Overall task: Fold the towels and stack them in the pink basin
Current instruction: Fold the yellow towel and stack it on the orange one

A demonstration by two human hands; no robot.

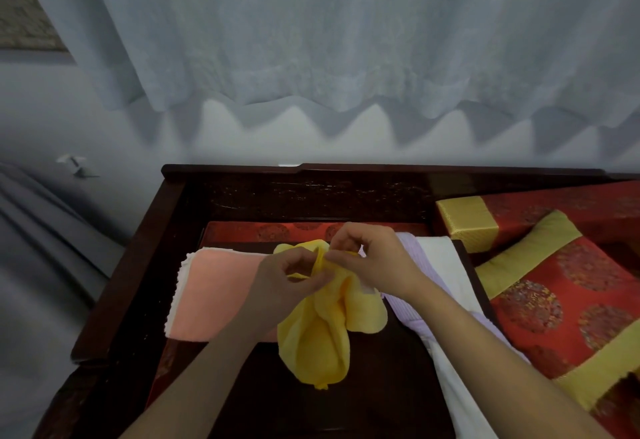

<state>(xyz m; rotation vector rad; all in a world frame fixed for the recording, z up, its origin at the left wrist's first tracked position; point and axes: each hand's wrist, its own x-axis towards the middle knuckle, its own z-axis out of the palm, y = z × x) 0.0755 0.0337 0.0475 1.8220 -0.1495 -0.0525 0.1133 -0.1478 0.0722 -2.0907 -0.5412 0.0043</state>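
Note:
A yellow towel hangs crumpled between both hands above the dark wooden table. My left hand pinches its top edge on the left, and my right hand pinches the same edge just to the right. A folded salmon-pink towel lies flat on the table to the left. A lilac towel and a white towel lie along the table's right side, partly under my right arm. No pink basin is in view.
Red and gold cushions sit to the right of the table. A carved dark wood backrest runs behind it, with a red cushion below. White curtains hang behind. Grey fabric lies at left.

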